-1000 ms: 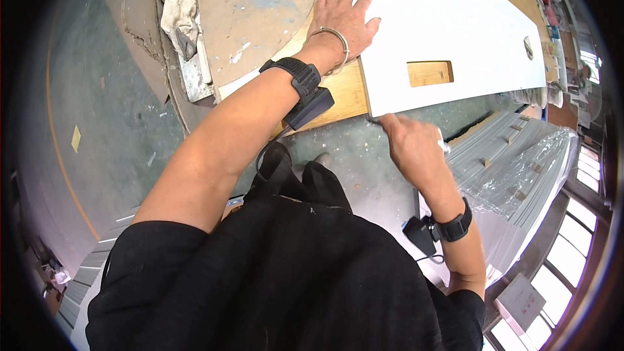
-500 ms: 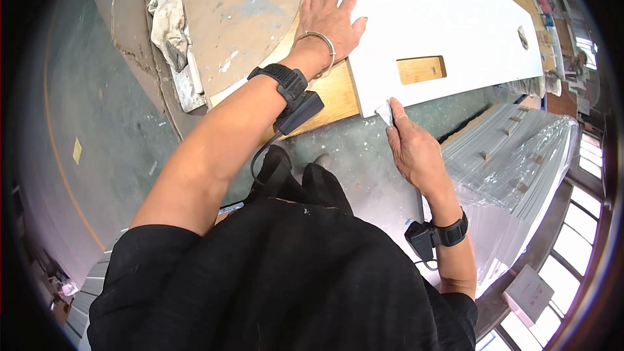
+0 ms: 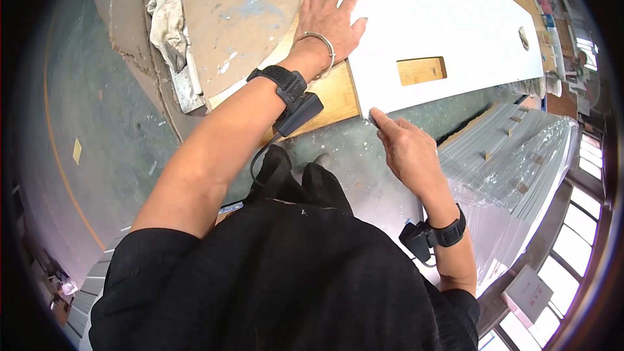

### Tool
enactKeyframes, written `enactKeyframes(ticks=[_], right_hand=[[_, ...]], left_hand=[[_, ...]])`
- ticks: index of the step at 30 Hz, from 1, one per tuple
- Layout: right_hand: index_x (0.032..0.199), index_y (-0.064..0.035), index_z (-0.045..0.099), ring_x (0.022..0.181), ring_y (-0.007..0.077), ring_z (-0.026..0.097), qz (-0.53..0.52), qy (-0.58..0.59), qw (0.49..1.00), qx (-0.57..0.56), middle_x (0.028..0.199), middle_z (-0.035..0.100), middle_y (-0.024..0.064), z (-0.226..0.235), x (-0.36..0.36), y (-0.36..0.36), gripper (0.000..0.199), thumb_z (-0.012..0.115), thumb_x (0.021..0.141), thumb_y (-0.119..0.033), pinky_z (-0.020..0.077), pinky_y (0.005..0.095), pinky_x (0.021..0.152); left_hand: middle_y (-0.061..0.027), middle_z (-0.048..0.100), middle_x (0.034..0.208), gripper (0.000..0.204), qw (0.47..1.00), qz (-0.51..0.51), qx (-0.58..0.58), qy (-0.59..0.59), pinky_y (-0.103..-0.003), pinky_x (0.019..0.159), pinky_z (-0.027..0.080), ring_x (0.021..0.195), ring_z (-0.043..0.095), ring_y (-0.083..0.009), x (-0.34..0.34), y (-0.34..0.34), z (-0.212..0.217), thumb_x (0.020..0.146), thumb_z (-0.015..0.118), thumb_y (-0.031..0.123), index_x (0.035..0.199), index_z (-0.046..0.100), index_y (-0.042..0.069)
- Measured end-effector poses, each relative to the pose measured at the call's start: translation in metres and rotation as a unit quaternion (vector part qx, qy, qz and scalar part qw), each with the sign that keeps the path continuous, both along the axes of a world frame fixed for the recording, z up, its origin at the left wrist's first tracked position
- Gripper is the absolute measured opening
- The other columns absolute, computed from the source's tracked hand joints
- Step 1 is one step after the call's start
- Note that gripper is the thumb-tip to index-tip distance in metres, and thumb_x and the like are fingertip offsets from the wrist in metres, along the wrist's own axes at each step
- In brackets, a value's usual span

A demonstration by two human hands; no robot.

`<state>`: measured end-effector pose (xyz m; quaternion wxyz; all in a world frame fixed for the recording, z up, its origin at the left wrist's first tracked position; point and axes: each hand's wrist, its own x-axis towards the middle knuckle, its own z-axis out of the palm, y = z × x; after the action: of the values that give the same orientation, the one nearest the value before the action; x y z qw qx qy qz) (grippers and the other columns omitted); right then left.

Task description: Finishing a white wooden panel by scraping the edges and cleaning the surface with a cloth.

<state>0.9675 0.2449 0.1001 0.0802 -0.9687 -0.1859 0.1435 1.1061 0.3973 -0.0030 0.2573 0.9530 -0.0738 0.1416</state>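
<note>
At the far left a small yellow scrap (image 3: 77,151) lay on the floor (image 3: 130,156). Farther in, a stained, pale cloth (image 3: 167,23) was draped at the edge of the clutter, beside a brown sheet (image 3: 240,16) marked with paint. A strip of the wooden desk (image 3: 342,99) showed between that sheet and the white board (image 3: 468,19).

The person's left hand (image 3: 329,25) lay flat across the board's left edge, its fingers spread wide and the thumb reaching onto the white face; the broad contact seemed meant to keep the board from sliding. The board lay flat on the desk, its near left corner about level with the desk's edge and its near side jutting out over the floor, which likely left that edge open to reach from below. A rectangular cutout (image 3: 422,71) let the wood beneath show through.

At that near corner, the right hand (image 3: 411,153) held a small grey piece (image 3: 374,121) under the outstretched index finger, seemingly pinched against the thumb, which was mostly hidden. The straight finger probably backed the piece along the narrow edge.

Farther right, film-wrapped grey panels (image 3: 497,156) stood stacked, apart from the board.
</note>
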Motion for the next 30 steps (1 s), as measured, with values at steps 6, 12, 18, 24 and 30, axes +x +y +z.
enactKeyframes(ticks=[6,12,18,24,30], right_hand=[[0.112,-0.0097,0.057,0.06,0.0293,0.058,-0.001,-0.001,1.0,-0.008,0.068,0.057,0.0127,0.003,0.008,0.002,0.03,0.05,0.083,-0.01,0.0455,0.0396,0.054],[0.116,-0.012,0.053,0.064,0.0307,0.059,-0.006,0.04,0.999,-0.018,0.07,0.058,0.0132,0.002,0.013,0.007,0.034,0.051,0.082,-0.01,0.0458,0.0408,0.055],[0.12,-0.0106,0.049,0.071,0.0331,0.06,-0.102,-0.007,0.974,0.202,0.079,0.06,0.0184,-0.006,0.017,-0.002,0.041,0.057,0.08,-0.01,0.0477,0.0391,0.063],[0.118,-0.0144,0.052,0.068,0.027,0.056,-0.155,-0.018,0.971,0.184,0.072,0.055,0.0122,-0.018,-0.032,-0.018,0.039,0.056,0.081,-0.005,0.0457,0.0364,0.061],[0.117,-0.0183,0.054,0.067,0.0246,0.053,-0.085,-0.047,0.988,0.12,0.074,0.05,0.0068,-0.026,-0.045,-0.008,0.039,0.056,0.08,-0.006,0.0437,0.0362,0.054]], left_hand=[[-0.0104,0.031,0.139,0.048,1.0,0.001,0.005,0.003,-0.044,0.107,0.018,0.129,0.022,-0.0342,0.0,0.0,0.0,0.086,0.047,0.038,0.126,0.046,0.013],[-0.0105,0.031,0.139,0.048,1.0,0.003,0.016,0.013,-0.044,0.107,0.017,0.13,0.021,-0.034,-0.001,0.001,0.002,0.086,0.047,0.038,0.127,0.045,0.014],[-0.0109,0.032,0.139,0.049,1.0,0.001,0.014,0.004,-0.045,0.107,0.018,0.13,0.022,-0.034,0.001,0.002,-0.001,0.086,0.046,0.039,0.128,0.045,0.014],[-0.011,0.033,0.138,0.048,1.0,0.004,0.017,-0.006,-0.044,0.107,0.018,0.13,0.023,-0.0341,0.001,-0.001,-0.003,0.086,0.047,0.039,0.127,0.045,0.014],[-0.0112,0.033,0.138,0.048,1.0,0.005,0.017,-0.014,-0.044,0.107,0.018,0.129,0.023,-0.0343,0.0,-0.001,-0.002,0.086,0.047,0.039,0.127,0.046,0.013]])
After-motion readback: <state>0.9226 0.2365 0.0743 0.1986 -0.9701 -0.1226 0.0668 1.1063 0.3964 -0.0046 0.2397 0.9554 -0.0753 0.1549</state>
